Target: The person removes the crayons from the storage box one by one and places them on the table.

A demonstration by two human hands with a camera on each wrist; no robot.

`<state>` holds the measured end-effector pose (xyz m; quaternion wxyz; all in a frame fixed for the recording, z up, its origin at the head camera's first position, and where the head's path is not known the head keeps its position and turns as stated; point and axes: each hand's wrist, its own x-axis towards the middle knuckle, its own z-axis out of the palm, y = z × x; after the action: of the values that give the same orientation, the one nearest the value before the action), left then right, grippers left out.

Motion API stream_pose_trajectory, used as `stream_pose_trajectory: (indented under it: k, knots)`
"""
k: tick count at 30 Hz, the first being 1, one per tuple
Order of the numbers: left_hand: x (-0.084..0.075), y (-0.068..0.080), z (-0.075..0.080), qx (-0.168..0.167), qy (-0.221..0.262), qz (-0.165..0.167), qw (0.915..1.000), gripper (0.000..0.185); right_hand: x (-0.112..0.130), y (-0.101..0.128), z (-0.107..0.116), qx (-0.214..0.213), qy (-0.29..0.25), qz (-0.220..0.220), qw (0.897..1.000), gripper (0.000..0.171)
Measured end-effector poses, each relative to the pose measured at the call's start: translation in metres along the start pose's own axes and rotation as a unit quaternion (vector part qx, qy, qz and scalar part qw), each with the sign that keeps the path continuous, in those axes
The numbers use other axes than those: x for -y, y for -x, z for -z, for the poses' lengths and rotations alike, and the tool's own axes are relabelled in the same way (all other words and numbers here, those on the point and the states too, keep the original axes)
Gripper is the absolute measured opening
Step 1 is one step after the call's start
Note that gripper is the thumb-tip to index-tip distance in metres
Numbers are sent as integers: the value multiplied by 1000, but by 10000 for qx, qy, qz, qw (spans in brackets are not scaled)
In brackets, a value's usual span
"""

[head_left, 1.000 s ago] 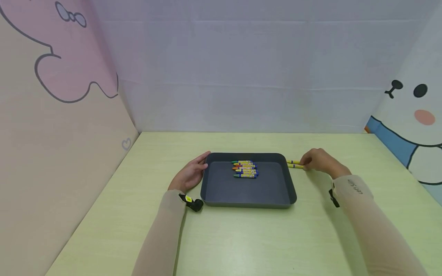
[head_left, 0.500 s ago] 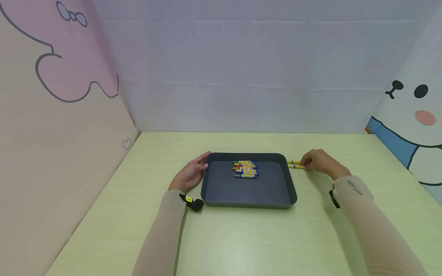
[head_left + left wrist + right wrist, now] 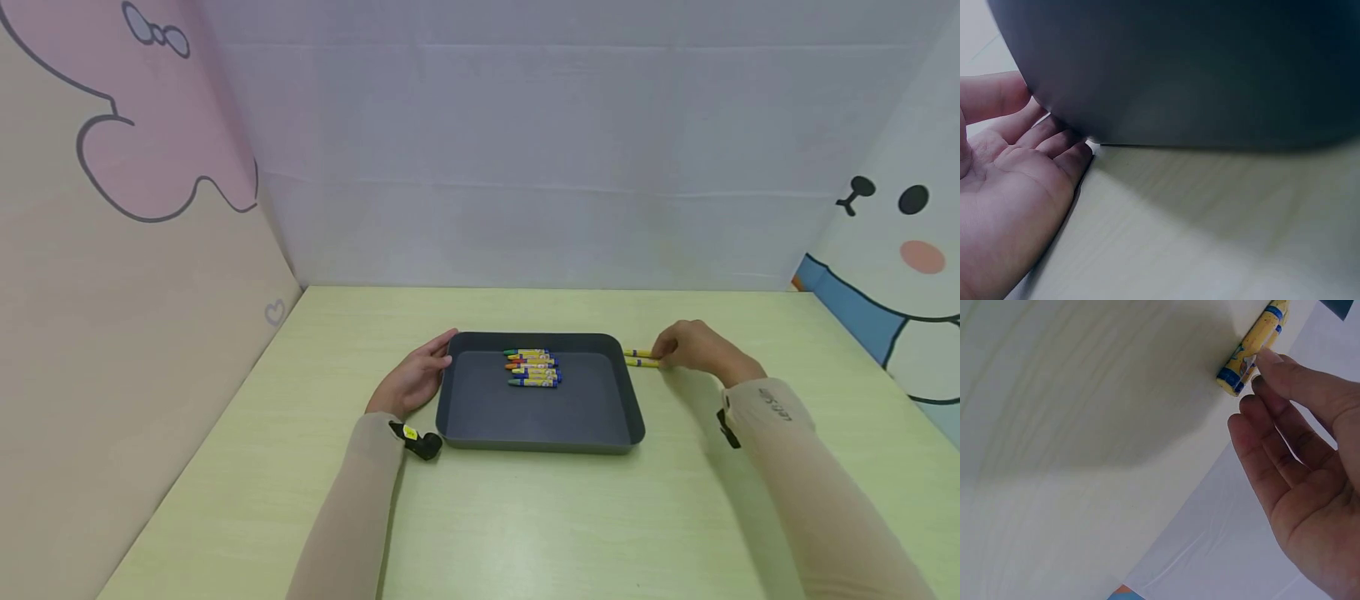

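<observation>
On a pale green table (image 3: 525, 517), seen from the head camera, we see a dark grey tray (image 3: 540, 417) lying flat in the middle. A row of crayons (image 3: 534, 367) lies side by side on its floor, toward the far end. Our left hand (image 3: 414, 377) rests against the tray's left wall, fingers relaxed and holding nothing. Our right hand (image 3: 693, 346) sits just right of the tray, its fingertips at two yellow-wrapped crayons (image 3: 640, 357) lying on the table beside the tray's far right corner.

From the left wrist camera, the tray's dark wall (image 3: 1197, 69) fills the upper frame. The left hand (image 3: 1010, 187) lies palm open, its fingertips touching the base of that wall.

From the right wrist camera, the right hand (image 3: 1300, 469) has its fingers loosely extended, one fingertip touching the end of a yellow-wrapped crayon (image 3: 1252, 347) with blue bands. We cannot tell whether the thumb pinches it.
</observation>
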<state>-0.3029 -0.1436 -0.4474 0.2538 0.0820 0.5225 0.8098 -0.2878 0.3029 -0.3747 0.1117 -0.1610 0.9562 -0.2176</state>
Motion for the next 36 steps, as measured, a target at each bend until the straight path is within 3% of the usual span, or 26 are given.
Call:
stream_pose_trajectory:
  k: [13, 26, 36]
  knots:
    - [-1, 0, -1, -82, -120, 29, 9999, 64, 18, -5, 9, -19, 138, 43, 9999, 23]
    - [-1, -1, 0, -49, -13, 47, 10000, 63, 56, -16, 15, -217, -30, 336, 9992, 25]
    - [-1, -1, 0, -44, 19, 33, 10000, 63, 85, -29, 10, 169, -507, 607, 9967, 30]
